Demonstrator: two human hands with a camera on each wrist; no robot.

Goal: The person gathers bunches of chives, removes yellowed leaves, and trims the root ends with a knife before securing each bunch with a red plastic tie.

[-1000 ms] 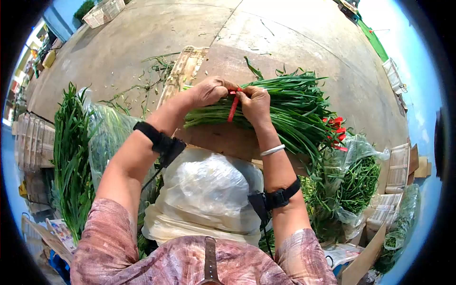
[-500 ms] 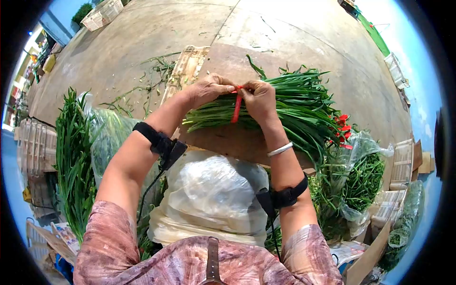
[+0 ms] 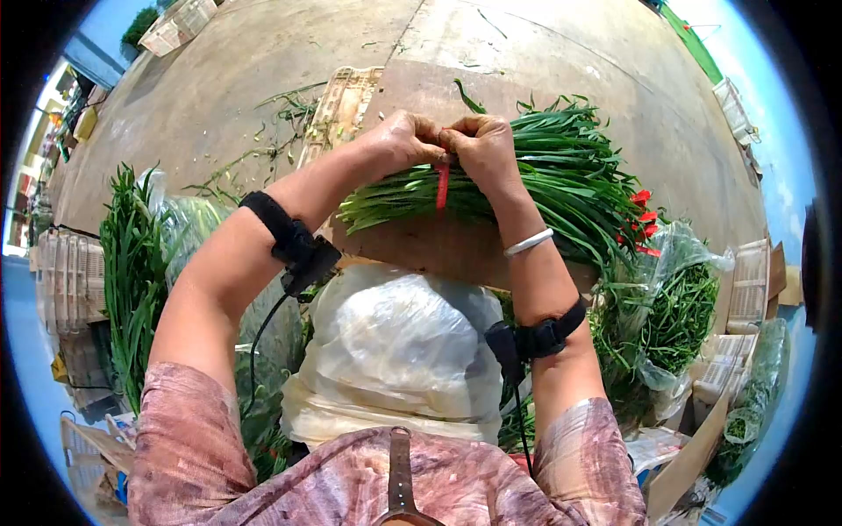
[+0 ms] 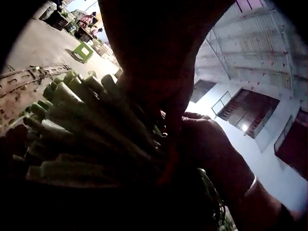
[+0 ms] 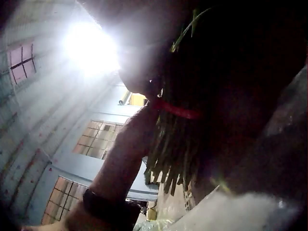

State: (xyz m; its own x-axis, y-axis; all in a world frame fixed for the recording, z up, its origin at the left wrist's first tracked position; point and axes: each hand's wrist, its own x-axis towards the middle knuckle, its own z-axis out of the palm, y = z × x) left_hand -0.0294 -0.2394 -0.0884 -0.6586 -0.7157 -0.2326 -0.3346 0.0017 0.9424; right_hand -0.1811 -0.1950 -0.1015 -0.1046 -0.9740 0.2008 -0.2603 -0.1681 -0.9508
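Note:
A thick bundle of long green leafy stalks point(image 3: 570, 180) lies across a brown board point(image 3: 412, 250), its pale cut stems point(image 4: 91, 110) showing large in the left wrist view. Round its middle runs a red tie point(image 3: 442, 186), which also shows as a red band point(image 5: 178, 110) in the right wrist view. My left hand point(image 3: 410, 138) pinches at the top of the tie from the left. Thumb and fingers of my right hand point(image 3: 485, 151) pinch there too, the fingertips of both hands meeting. The tie's ends are hidden by the fingers.
A plastic-covered mound point(image 3: 395, 342) sits between my body and the board. More red ties point(image 3: 645, 219) lie at the bundle's leafy end. Bagged greens point(image 3: 675, 320) stand right, long green leaves point(image 3: 132, 280) left. Beyond the board is a slatted crate point(image 3: 346, 105).
Both hands have drawn closer together over the tie and moved slightly up in the head view. The tie stays round the bundle, its top now more covered by fingers.

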